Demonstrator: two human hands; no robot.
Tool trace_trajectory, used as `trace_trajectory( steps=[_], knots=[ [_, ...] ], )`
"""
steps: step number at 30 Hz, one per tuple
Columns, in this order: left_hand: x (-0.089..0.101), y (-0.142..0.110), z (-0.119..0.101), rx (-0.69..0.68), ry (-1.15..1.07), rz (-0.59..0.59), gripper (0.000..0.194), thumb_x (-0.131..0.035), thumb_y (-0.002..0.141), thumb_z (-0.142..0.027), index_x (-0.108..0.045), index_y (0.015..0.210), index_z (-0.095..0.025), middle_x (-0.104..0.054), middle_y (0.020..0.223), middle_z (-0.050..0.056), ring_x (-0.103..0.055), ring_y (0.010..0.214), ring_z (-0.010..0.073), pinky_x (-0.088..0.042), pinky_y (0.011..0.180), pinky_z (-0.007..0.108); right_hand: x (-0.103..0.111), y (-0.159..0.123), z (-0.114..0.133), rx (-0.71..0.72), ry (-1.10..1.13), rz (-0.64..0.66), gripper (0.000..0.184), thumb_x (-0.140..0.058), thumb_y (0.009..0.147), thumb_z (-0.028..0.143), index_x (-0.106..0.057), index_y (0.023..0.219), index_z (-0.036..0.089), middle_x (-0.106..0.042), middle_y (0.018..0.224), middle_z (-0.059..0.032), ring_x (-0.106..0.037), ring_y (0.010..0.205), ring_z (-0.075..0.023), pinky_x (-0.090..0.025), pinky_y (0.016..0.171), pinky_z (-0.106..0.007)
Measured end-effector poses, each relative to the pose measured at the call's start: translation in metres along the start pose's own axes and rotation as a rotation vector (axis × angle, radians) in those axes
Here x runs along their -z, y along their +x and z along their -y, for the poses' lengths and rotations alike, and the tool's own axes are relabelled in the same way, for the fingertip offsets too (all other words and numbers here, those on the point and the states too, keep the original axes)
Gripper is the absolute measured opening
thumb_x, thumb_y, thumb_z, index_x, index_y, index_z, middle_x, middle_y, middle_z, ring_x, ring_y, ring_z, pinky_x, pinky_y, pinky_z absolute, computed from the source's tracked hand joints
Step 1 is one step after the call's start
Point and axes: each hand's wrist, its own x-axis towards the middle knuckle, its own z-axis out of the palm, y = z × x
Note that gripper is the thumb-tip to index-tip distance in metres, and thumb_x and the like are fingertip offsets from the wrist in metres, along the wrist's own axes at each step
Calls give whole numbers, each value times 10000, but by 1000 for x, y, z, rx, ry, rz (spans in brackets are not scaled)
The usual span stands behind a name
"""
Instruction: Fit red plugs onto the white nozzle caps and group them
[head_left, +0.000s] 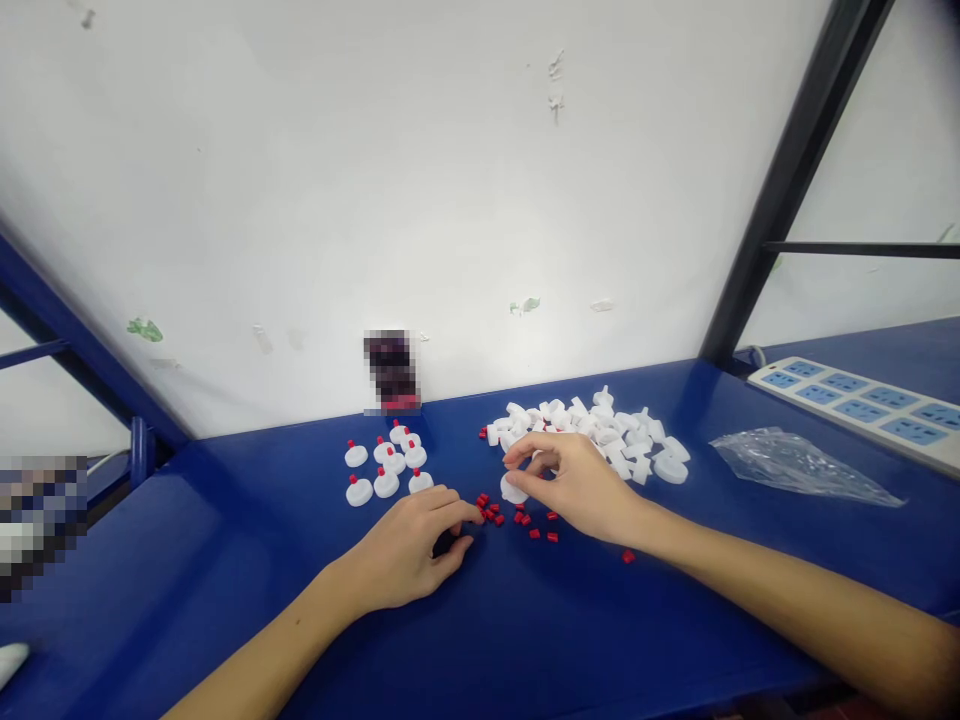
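Note:
My right hand [566, 480] pinches a white round nozzle cap [513, 490] between thumb and fingers, at the front of a heap of similar white caps [611, 435]. Small red tips [491, 512] lie scattered on the blue table just below it. At their left edge rests my left hand [420, 545], its index fingertip touching or very near the red pieces. Thumb and index are apart, and I see nothing held between them. Behind this hand stand several white caps with red tips [386, 482] on their nozzles.
A clear plastic bag [802, 465] lies right of the heap, beside a long white power strip [862, 400]. One red tip [628, 556] sits apart under my right forearm. A pixelated object [392, 370] leans against the wall. Dark frame posts [787, 190] flank the blue table [525, 640].

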Motion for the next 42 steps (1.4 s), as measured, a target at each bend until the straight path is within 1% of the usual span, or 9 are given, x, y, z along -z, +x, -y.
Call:
trace_trajectory(
  steps=[5,10,13,16,23,29,33,36,42],
  knots=[
    [1,-1,3,3,99,-8,227,-541,969,-259,-614,1183,-246,-592,975,45,-550,867,202,-453,766,316,0,1,-6,53,95,35,136,-592,900,272,-710,910,206,-710,849,-25,-640,678,-153,-509,616,-280],
    [6,-2,7,19,213,-80,322,-589,930,-321,-597,1238,-229,-584,1041,74,-556,898,228,-458,786,348,1,5,-8,12,248,40,155,-662,862,319,-688,942,189,-699,861,-34,-664,746,-168,-534,675,-296],
    [16,-4,6,29,316,-27,379,-620,877,-345,-609,1233,-214,-606,986,81,-571,869,250,-450,765,366,1,4,-7,32,255,58,181,-708,803,254,-691,972,195,-688,970,-44,-674,820,-177,-561,746,-321],
    [27,-7,7,57,357,35,296,-598,882,-347,-654,1142,-217,-637,874,64,-585,822,253,-436,762,371,-2,3,-7,135,247,40,256,-704,766,176,-691,1019,212,-653,1125,-59,-659,959,-187,-566,852,-344],
    [44,-15,10,231,84,147,232,-641,842,-323,-685,1063,-266,-647,752,-7,-605,701,186,-417,650,271,1,3,-5,85,124,-84,289,-723,808,265,-692,1091,215,-697,892,-31,-655,790,-173,-561,804,-371],
    [47,-17,13,317,-63,228,148,-612,877,-325,-713,892,-219,-678,766,16,-624,696,177,-420,600,244,4,3,-7,151,-47,-34,226,-723,835,318,-730,1053,262,-701,1047,-50,-617,918,-214,-510,760,-361],
    [40,-14,13,272,-20,189,163,-568,893,-281,-701,831,-209,-662,753,18,-600,674,167,-417,586,240,6,2,-4,173,-49,35,234,-736,831,369,-738,1042,268,-699,1044,-51,-591,962,-232,-487,777,-369],
    [32,-10,9,207,5,125,120,-570,855,-213,-667,785,-199,-639,730,6,-579,658,151,-422,597,232,8,1,-2,178,0,52,231,-746,824,379,-739,1019,256,-696,1041,-51,-601,907,-213,-482,745,-349],
    [19,-4,7,66,1,-115,224,-511,887,-154,-704,987,-206,-671,809,24,-605,728,157,-464,697,266,2,-4,-5,283,141,11,289,-750,818,348,-689,1075,232,-696,1015,-52,-593,748,-151,-505,600,-274]
  ],
)
